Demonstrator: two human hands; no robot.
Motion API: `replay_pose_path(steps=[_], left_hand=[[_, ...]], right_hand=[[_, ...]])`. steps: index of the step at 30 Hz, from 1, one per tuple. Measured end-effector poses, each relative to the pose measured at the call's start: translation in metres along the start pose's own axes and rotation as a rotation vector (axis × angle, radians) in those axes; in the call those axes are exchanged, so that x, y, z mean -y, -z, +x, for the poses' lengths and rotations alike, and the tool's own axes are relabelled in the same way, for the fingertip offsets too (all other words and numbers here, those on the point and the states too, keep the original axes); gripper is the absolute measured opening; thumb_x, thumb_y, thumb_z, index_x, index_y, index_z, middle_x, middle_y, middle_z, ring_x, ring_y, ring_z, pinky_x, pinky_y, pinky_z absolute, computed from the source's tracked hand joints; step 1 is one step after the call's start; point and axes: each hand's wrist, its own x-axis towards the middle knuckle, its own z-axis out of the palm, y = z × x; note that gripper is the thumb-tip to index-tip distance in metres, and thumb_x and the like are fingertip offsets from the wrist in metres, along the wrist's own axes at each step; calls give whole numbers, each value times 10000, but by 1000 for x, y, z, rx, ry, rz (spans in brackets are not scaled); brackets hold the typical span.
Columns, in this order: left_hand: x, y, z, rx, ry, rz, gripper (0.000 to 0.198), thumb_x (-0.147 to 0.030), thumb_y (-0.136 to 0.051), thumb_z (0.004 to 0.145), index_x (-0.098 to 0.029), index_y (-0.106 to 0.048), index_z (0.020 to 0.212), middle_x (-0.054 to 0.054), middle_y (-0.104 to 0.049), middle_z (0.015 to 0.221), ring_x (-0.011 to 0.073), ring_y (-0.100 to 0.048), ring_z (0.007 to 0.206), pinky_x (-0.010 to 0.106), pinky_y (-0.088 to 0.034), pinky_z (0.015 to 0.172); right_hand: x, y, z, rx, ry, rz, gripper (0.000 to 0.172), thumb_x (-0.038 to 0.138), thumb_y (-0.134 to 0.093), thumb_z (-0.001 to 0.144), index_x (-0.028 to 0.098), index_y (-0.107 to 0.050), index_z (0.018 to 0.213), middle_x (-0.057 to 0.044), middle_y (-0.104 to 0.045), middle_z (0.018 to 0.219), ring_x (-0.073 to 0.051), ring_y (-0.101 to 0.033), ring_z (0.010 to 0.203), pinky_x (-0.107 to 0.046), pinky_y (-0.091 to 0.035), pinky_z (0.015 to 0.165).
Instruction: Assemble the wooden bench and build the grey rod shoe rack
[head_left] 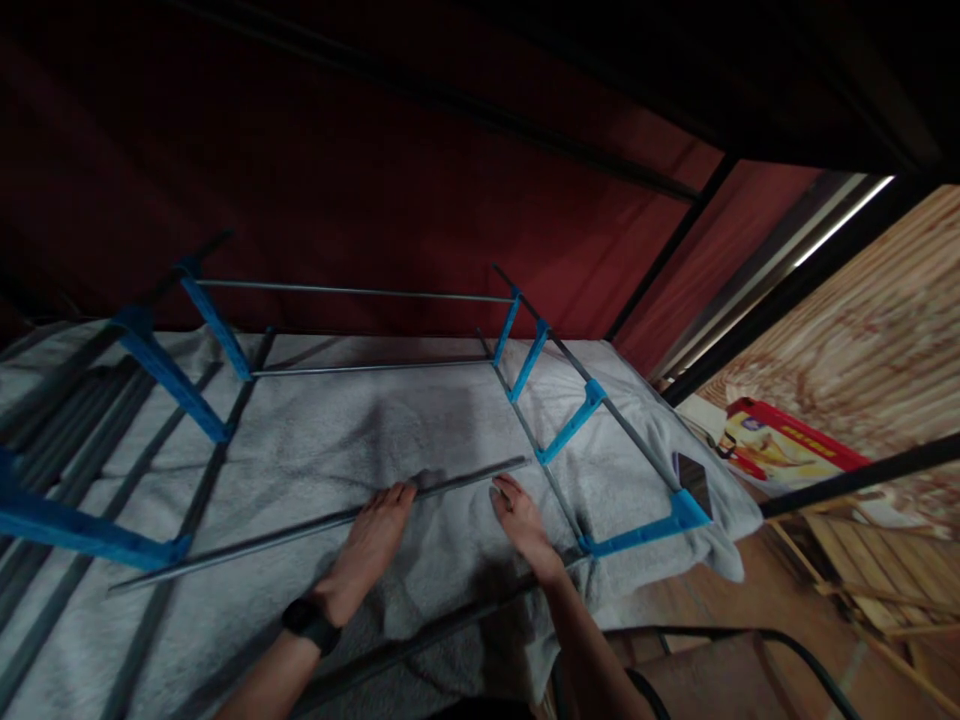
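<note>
A loose grey metal tube (277,541) lies slantwise over the blanket, its left end across other tubes. My left hand (381,525), with a black band on the wrist, is closed over this tube right of its middle. Just below the tube's right end is my right hand (519,515), fingers curled together; a small thing may be between them, too small to make out. Around my hands stands a part-built frame of tubes joined by blue plastic brackets (570,428). One thin crossbar (375,366) runs along its far side, with another above it.
More dark tubes (82,440) lie at the left. A phone (691,484) rests on the grey blanket (337,420) near the right edge. Beyond are a red and yellow box (787,440), a dark metal post (862,478) and a wooden slatted piece (892,580).
</note>
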Motion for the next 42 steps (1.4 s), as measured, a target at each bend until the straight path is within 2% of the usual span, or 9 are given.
replay_pose_path(steps=[3,8,16,23,28,31,34,38,42], left_hand=[[-5,-2,-1,29,-28,-4,672,81,-283,802,-182,-507,1378,102,-593,1365,191,-567,1235,360,-392,1083],[-13,-4,2,48,-49,27,697,81,-283,794,-189,-500,1398,98,-586,1371,203,-565,1236,377,-390,1090],[-26,-1,14,14,-56,-33,648,45,-300,837,-214,-517,1389,98,-600,1358,209,-559,1247,396,-403,1082],[-26,-2,20,15,-89,-58,651,48,-314,832,-222,-517,1389,91,-592,1371,204,-578,1229,381,-414,1079],[-29,-2,9,9,-75,-61,620,24,-298,862,-223,-511,1389,92,-576,1387,211,-529,1281,404,-395,1094],[-35,4,-1,33,-90,-79,568,-3,-291,894,-209,-519,1371,98,-572,1377,218,-524,1268,409,-393,1084],[-37,8,-6,40,-107,-114,511,-25,-317,910,-208,-531,1337,103,-584,1334,220,-536,1222,404,-396,1059],[-37,6,-4,15,-125,-131,453,-53,-336,927,-187,-524,1317,121,-601,1252,233,-554,1154,403,-408,1011],[-46,1,-3,-10,-170,-144,418,-68,-354,927,-174,-532,1289,130,-598,1229,234,-551,1135,401,-404,994]], right_hand=[[-15,17,-6,-68,-81,19,410,238,-387,937,146,-671,1219,-112,-670,1254,-220,-618,1169,-364,-468,1041],[-41,37,-18,-116,-132,-108,415,186,-385,905,153,-689,1186,-118,-673,1230,-223,-602,1176,-352,-450,1049],[-44,18,-34,-104,-74,-350,454,206,-385,925,106,-573,1326,-158,-535,1403,-251,-477,1309,-388,-392,1092],[-37,15,-37,-82,-56,-450,460,209,-359,949,80,-539,1352,-171,-515,1419,-253,-475,1300,-373,-356,1108],[-42,17,-36,-95,-35,-364,468,230,-347,933,78,-565,1318,-181,-540,1388,-262,-488,1289,-390,-386,1086],[-52,21,-36,-128,-44,-191,463,280,-330,916,110,-622,1233,-168,-610,1284,-251,-568,1187,-382,-440,1033],[-63,23,-32,-203,-71,-73,492,353,-321,902,140,-611,1239,-159,-639,1204,-273,-604,1105,-432,-477,972],[-57,23,-28,-219,5,-83,506,388,-338,905,168,-565,1300,-169,-591,1257,-296,-560,1174,-459,-460,982],[-36,17,-23,-256,216,-145,471,344,-342,925,167,-537,1315,-159,-553,1314,-291,-497,1248,-474,-415,1032]])
